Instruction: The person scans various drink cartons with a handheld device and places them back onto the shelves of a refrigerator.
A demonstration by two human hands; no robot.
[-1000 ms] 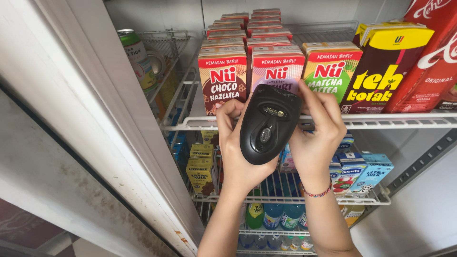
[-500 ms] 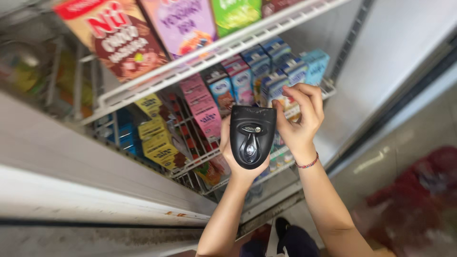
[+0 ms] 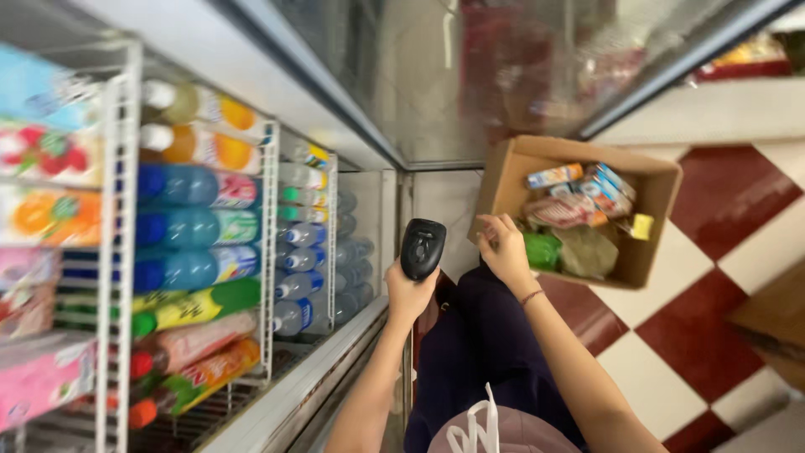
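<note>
Gripping a black scanner [image 3: 422, 248], left hand [image 3: 408, 294]; right hand [image 3: 506, 250] fingers curl, contents unclear.

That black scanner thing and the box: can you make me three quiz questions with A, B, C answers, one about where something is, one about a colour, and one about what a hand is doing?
1. Where is the cardboard box?
A. On a fridge shelf
B. On the checked floor
C. On a chair

2. What colour is the handheld scanner?
A. Black
B. Yellow
C. White

3. What is the left hand doing?
A. Hanging empty
B. Opening a bottle
C. Gripping the scanner

Answers: 1 B, the box sits on red and white tiles by the right hand. 2 A, its casing is dark all over. 3 C, the fingers wrap its handle.
</note>
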